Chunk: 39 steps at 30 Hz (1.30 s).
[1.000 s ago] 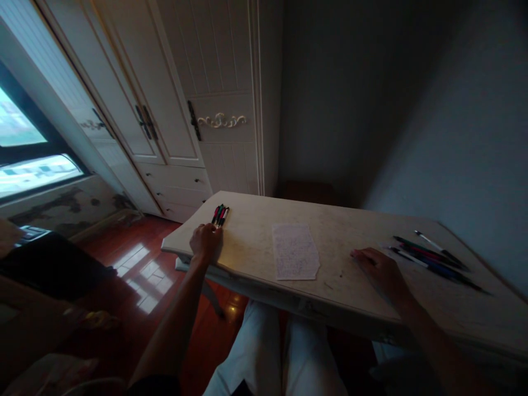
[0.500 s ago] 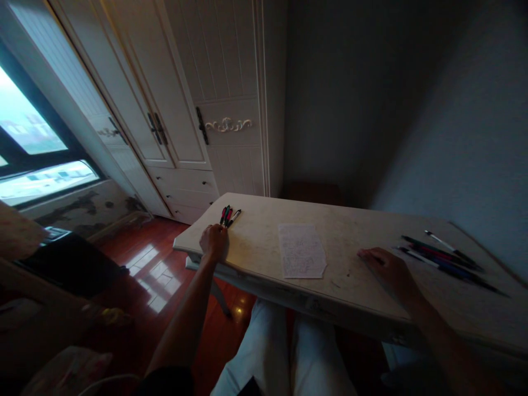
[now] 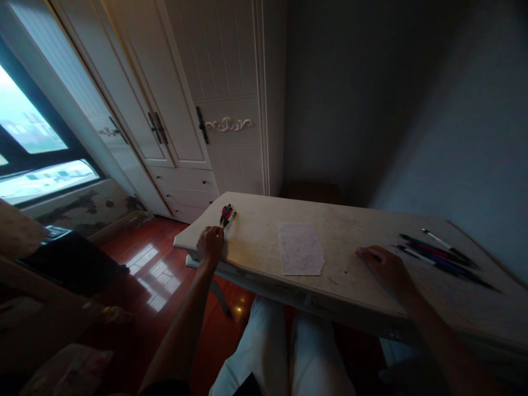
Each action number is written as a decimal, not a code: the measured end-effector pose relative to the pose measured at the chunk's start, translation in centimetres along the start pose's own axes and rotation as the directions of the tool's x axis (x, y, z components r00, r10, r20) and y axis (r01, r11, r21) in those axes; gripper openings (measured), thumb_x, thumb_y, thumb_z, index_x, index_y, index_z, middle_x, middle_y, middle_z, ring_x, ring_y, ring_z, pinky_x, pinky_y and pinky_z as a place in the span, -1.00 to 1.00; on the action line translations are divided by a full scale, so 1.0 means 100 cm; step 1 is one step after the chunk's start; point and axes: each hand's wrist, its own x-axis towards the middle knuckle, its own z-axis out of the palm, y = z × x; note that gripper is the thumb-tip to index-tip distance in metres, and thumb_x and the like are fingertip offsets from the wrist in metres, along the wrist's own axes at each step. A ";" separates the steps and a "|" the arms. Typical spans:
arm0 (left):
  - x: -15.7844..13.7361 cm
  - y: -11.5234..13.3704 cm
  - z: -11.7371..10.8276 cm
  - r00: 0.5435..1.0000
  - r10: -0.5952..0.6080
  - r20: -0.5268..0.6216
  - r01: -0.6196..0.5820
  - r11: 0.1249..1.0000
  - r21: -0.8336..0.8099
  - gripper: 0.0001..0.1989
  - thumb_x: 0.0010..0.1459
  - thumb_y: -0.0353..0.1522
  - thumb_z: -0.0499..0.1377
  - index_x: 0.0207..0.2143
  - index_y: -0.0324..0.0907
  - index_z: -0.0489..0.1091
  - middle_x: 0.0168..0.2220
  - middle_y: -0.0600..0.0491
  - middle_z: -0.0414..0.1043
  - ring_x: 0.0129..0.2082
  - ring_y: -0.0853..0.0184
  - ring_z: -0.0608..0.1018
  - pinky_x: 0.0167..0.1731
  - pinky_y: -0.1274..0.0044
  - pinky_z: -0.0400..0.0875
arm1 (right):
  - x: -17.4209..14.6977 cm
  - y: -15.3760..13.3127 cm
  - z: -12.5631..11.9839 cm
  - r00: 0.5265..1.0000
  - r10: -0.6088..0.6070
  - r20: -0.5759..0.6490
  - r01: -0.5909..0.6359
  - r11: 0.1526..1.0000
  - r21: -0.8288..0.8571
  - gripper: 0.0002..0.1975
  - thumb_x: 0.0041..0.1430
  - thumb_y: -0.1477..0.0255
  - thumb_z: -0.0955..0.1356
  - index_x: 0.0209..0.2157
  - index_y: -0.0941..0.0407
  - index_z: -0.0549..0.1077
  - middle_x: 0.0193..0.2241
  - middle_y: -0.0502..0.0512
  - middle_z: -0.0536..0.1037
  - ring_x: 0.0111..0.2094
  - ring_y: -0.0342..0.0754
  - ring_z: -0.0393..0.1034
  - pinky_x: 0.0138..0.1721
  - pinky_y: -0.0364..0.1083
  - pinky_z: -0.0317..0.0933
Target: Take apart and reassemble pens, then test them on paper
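Note:
At the left end of the white desk (image 3: 259,217), my left hand (image 3: 211,245) is closed around the near ends of several pens (image 3: 225,215). Their dark, red and green ends stick out beyond my fingers, fanned slightly apart. My right hand (image 3: 383,267) rests on the desk toward the right, its fingers loosely curled together and nothing visible in them. Between my hands lies a sheet of paper (image 3: 301,248) covered in faint writing, with a torn right edge. Neither hand touches it.
More pens (image 3: 445,258) lie in a loose group right of my right hand. A white wardrobe (image 3: 231,71) stands beyond the desk's left end, and a grey wall (image 3: 454,137) runs behind. A dark box-like object (image 3: 78,264) sits at the left.
The white-and-dark pen at my left hand has drawn in against the other pens, making a tighter bunch. My left hand has shifted slightly left; my right hand stays in place.

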 end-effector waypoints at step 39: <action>-0.116 0.156 0.030 0.724 0.631 -0.278 -0.618 0.417 -0.666 -0.51 0.20 -0.25 0.25 0.14 -0.14 0.27 -0.10 -0.05 0.49 -0.38 0.39 0.59 -0.46 0.59 0.49 | 0.017 -0.082 0.037 0.926 -0.074 0.371 -0.166 0.802 0.574 -0.65 0.20 0.17 0.34 -0.16 0.14 0.51 -0.36 0.05 0.50 -0.46 -0.16 0.28 -0.39 -0.13 0.22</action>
